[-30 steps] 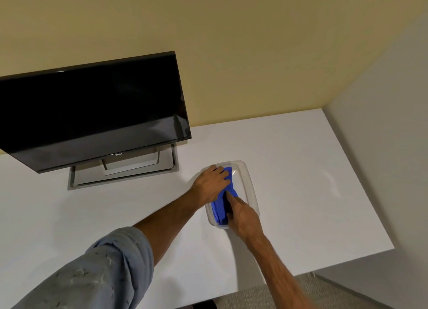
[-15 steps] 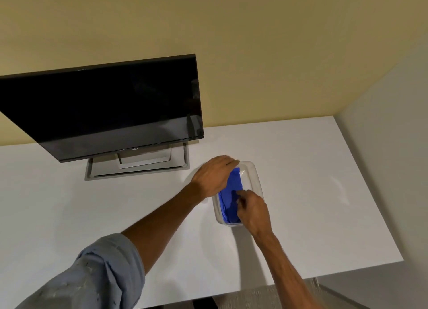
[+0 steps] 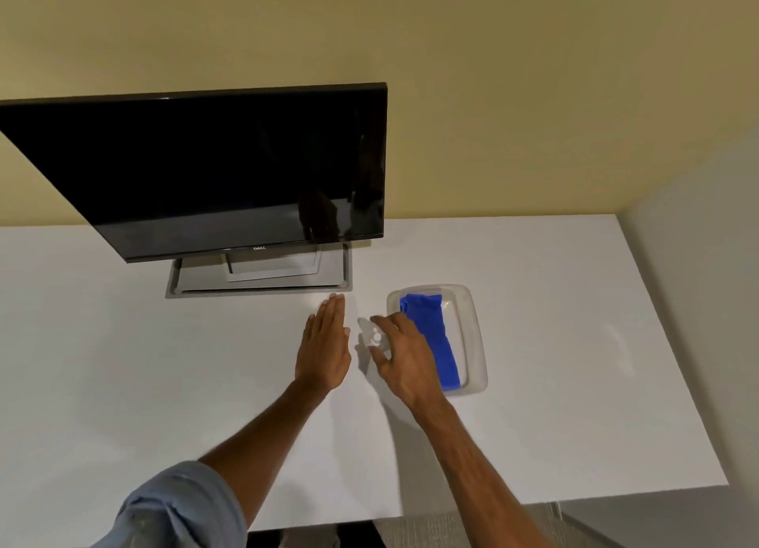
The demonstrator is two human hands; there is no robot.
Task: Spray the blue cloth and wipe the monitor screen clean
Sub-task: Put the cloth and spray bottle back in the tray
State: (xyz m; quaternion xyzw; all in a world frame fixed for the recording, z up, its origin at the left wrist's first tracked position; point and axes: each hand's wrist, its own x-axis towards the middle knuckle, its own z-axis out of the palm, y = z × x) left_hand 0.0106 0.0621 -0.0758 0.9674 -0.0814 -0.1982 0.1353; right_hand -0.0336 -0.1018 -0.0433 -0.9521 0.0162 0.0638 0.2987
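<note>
The folded blue cloth (image 3: 431, 334) lies lengthwise in a clear plastic tray (image 3: 472, 338) on the white desk. Just left of the tray stands a small white spray bottle (image 3: 373, 336), seen from above. My right hand (image 3: 406, 363) has its fingers and thumb wrapped around the bottle's head. My left hand (image 3: 324, 342) is flat, fingers straight, over the desk beside the bottle and holds nothing. The black monitor (image 3: 230, 170) stands at the back left, its screen dark, on a grey base (image 3: 258, 280).
The white desk (image 3: 575, 383) ends in a front edge near me and meets a grey side wall on the right. A yellow wall runs behind the monitor. Grey carpet shows below the desk's front edge.
Both hands have come out of the tray and moved left, leaving the cloth lying in it. My right hand now holds the spray bottle. The view has shifted left.
</note>
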